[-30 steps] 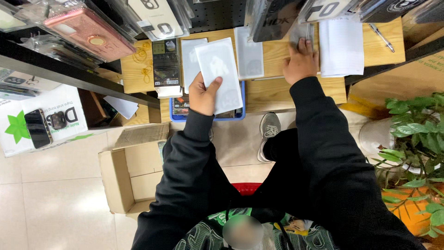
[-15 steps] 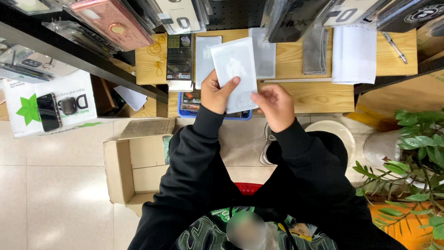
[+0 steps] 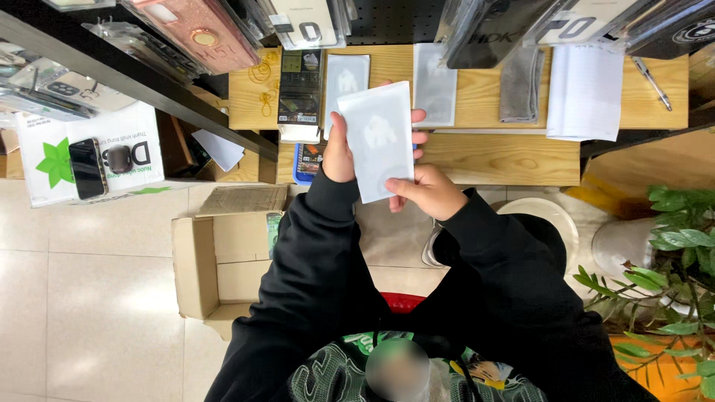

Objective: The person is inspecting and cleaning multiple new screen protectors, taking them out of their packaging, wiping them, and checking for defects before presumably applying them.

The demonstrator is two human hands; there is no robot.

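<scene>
Above the tabletop (image 3: 491, 160), the right hand (image 3: 428, 192) has come off the papers and now pinches the white pouch (image 3: 377, 140) gripped by the left hand (image 3: 339, 152).

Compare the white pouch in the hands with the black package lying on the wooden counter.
The white pouch is pale and lifted off the counter, gripped by the left hand and right hand; the black package is dark and lies flat, untouched. The pouch looks larger. Both are flat rectangles.
</scene>
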